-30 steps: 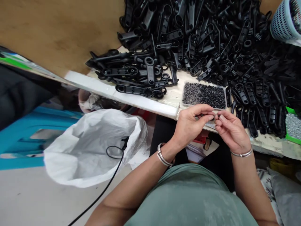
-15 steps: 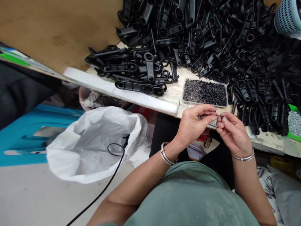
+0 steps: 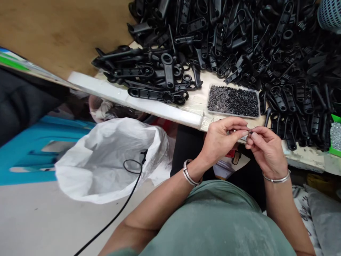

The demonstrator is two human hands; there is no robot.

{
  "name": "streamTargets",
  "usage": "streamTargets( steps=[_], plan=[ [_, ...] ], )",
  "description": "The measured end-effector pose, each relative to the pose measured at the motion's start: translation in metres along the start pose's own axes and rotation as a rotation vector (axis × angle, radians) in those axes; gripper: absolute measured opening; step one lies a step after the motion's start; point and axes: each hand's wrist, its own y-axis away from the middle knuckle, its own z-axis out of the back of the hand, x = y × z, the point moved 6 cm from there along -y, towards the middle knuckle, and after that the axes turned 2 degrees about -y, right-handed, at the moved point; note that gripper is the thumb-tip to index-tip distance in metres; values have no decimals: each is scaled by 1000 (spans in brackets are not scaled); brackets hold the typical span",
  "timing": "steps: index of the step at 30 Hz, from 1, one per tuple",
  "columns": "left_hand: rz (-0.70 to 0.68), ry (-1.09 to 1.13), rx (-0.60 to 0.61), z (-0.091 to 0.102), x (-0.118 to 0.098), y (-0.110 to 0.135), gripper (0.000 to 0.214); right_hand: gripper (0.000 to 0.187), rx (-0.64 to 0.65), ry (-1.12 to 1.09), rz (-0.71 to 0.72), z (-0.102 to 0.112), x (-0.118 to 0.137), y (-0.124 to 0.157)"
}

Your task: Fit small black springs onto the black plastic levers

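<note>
My left hand (image 3: 220, 139) and my right hand (image 3: 268, 147) meet fingertip to fingertip at the table's front edge. Both are closed in a pinch around a tiny dark piece (image 3: 249, 132), mostly covered by the fingers and too small to name. Just beyond them lies a clear plastic box (image 3: 209, 113) full of small black and greyish parts (image 3: 233, 101). Long black plastic handle-shaped parts with ring ends (image 3: 150, 95) lie left of the box, and a large heap of similar black parts (image 3: 218, 39) spreads behind it.
Below the table on the left stands an open white sack (image 3: 77, 177), with a black cable (image 3: 112, 222) crossing it. A white foam strip (image 3: 157, 106) lines the table edge. At the right are a green tray (image 3: 335, 151) of silvery small parts and a blue-grey basket (image 3: 330, 16).
The camera view has shifted slightly. My hands stay pinched together in nearly the same place, with small finger movements around the tiny piece.
</note>
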Motion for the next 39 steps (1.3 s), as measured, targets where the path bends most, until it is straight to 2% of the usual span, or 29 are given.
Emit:
streamTargets(
  steps=[4, 10, 15, 21, 24, 26, 33, 39],
  plan=[
    [-39, -69, 17, 1, -2, 1, 15, 19, -6, 63, 40, 0, 5, 0],
    [-144, -294, 76, 0, -11, 2, 17, 22, 3, 243, 96, 5, 11, 0],
    [-217, -408, 102, -2, -16, 4, 15, 18, 3, 337, 180, 11, 12, 1],
    [-247, -471, 92, -3, -17, 7, 18, 11, -104, 556, 383, 10, 19, 12],
    [-280, -498, 72, -4, -19, 9, 19, 9, -150, 648, 424, 9, 20, 18],
    [-283, -509, 58, -4, -19, 10, 19, 9, -147, 630, 405, 10, 16, 20],
    [-269, -463, 64, -7, -16, 14, 18, 11, -91, 355, 262, 18, -2, 17],
    [-240, -474, 67, -8, -13, 15, 19, 13, -125, 305, 224, 20, -3, 15]
  ],
)
